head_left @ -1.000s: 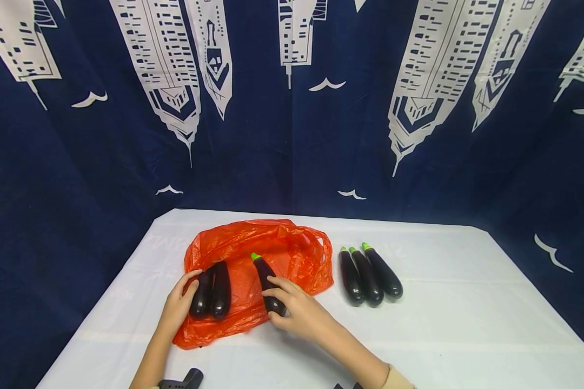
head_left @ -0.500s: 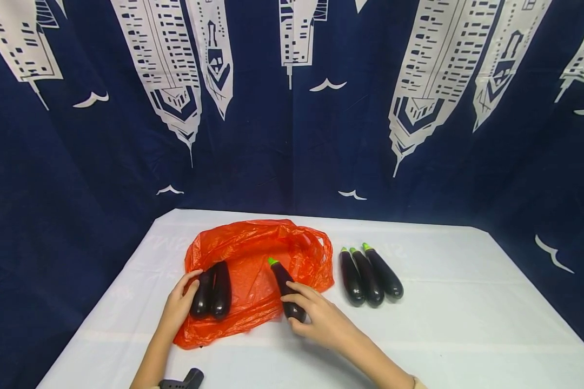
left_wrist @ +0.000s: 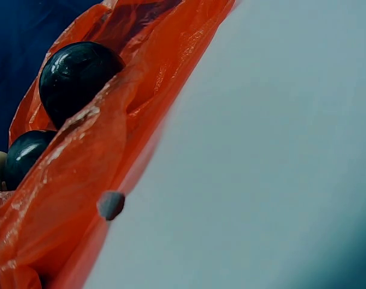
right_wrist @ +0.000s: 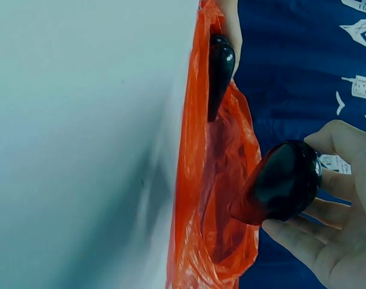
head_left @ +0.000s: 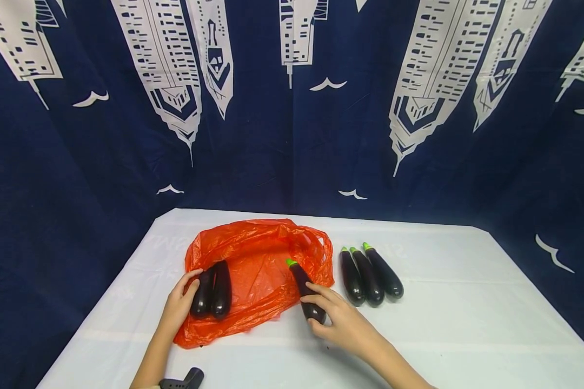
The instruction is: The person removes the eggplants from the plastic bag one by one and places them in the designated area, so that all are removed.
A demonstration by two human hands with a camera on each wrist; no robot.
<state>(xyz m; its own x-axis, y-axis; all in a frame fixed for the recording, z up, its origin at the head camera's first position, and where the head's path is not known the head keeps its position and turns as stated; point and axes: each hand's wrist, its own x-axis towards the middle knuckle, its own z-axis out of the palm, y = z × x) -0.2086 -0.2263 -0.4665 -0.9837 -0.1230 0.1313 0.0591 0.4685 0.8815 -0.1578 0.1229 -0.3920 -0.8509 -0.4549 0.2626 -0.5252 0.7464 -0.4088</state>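
An eggplant (head_left: 302,281) with a green stem end is gripped near its fat end by my right hand (head_left: 343,319). It hangs tilted over the right front edge of a red plastic bag (head_left: 258,270). In the right wrist view, thumb and fingers wrap the glossy eggplant (right_wrist: 285,180). My left hand (head_left: 177,302) holds the left edge of the bag, its fingers against the nearer of two eggplants (head_left: 221,292) lying inside. From the left wrist view, the rounded ends of those eggplants (left_wrist: 77,78) show above the bag's rim, and most of the left hand is hidden.
Three more eggplants (head_left: 367,275) lie side by side to the right of the bag. A white cloth (head_left: 467,313) covers the table, with a dark blue printed curtain (head_left: 292,151) behind it. A dark strap device (head_left: 192,378) sits at the left wrist.
My right hand has moved rightward and slightly toward me with the eggplant, from over the bag's middle to its right front edge. The left hand and the bag stay put.
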